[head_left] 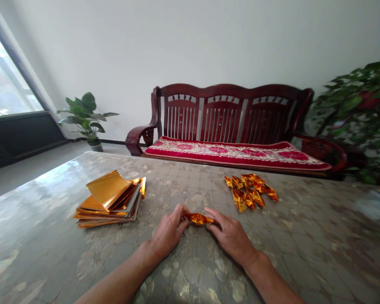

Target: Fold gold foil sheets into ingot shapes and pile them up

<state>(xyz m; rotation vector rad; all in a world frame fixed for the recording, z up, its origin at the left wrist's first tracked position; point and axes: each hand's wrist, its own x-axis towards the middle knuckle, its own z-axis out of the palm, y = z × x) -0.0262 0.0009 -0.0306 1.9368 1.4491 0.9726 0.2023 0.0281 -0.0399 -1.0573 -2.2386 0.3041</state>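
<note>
Between my two hands is a folded gold foil paper ingot, long and pointed at its ends, just above the table or resting on it; I cannot tell which. My left hand pinches its left tip between thumb and fingers. At the other tip, my right hand has its thumb and index finger closed on the foil. Off to the left lies an uneven stack of gold foil paper sheets, some showing grey backs. Several finished-looking foil ingots lie grouped beyond my right hand.
The table has a patterned, shiny grey cover. Behind its far edge stands a dark red wooden bench with a red floral cushion. Potted plants are at left and right. Something clear and plastic-like lies at the right.
</note>
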